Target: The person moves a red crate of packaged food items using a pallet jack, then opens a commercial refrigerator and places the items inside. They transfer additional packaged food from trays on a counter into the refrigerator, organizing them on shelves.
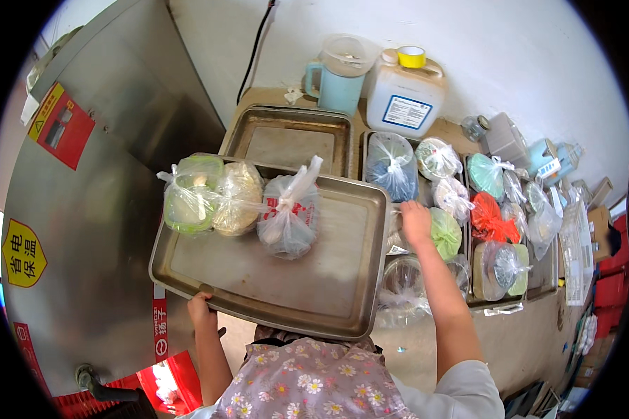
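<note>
A large metal tray sits tilted in front of me. My left hand is closed round its near left rim. Along the tray's far side lie a green-rimmed container in a knotted clear bag, a bagged round container with pale contents, and a white plastic bag with red print. My right hand is just beyond the tray's right rim, over a second tray of bagged containers. Its fingers curl down beside a partly hidden bagged container; what they grip, if anything, is hidden.
An empty metal tray lies behind. Further back stand a blue pitcher and a white jerrycan with yellow tape on top. To the right, trays hold a red bag and several bagged containers. A steel cabinet stands at left.
</note>
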